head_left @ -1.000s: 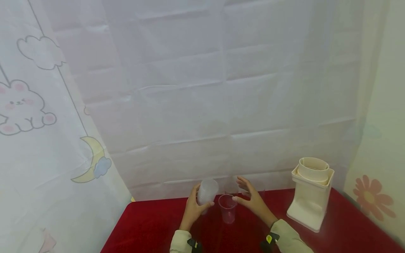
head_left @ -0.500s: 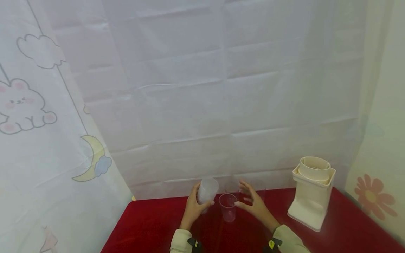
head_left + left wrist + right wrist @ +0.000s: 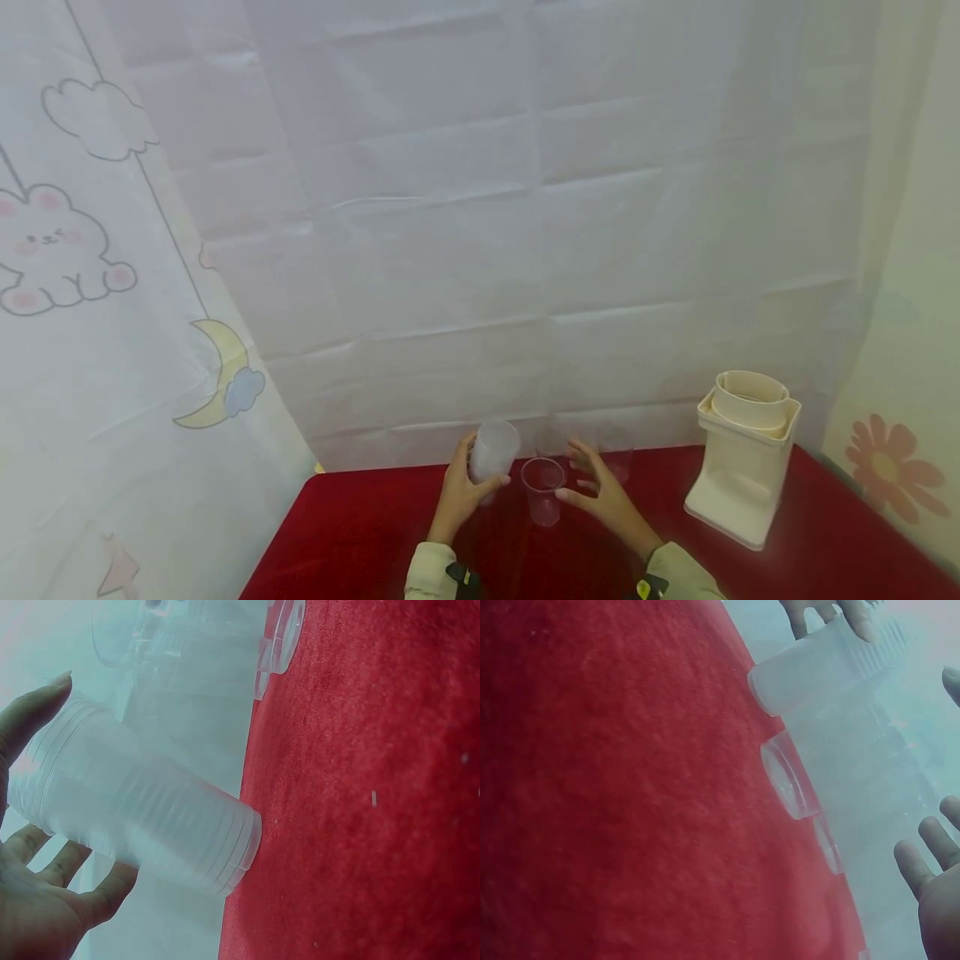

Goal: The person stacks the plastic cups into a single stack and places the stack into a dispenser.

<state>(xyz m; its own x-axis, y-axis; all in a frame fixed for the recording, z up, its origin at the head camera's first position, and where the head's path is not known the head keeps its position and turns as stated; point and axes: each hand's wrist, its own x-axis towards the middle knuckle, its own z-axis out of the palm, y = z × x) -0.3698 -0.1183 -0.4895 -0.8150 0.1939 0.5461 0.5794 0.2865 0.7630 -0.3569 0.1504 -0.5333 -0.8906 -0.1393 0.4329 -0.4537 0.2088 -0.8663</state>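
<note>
My left hand (image 3: 457,496) holds a stack of nested clear plastic cups (image 3: 495,450), with the thumb on one side and fingers on the other. In the left wrist view the cup stack (image 3: 142,795) tilts, its bottom close over the red cloth. To its right a single clear plastic cup (image 3: 545,502) stands upright on the cloth. My right hand (image 3: 611,504) is just right of that cup, thumb and fingers spread and holding nothing. The right wrist view shows its fingers (image 3: 913,870) apart from the single cup's base (image 3: 786,780).
Behind the right hand stand more clear cups (image 3: 618,458), partly hidden and faint against the white backdrop (image 3: 420,250). A cream-coloured plastic stand (image 3: 738,479) with a round open top is at the right of the red-covered table (image 3: 360,533).
My right hand has drawn slightly down and towards me beside the single cup, its fingers still spread. The left hand keeps its hold on the cup stack, nearly unmoved.
</note>
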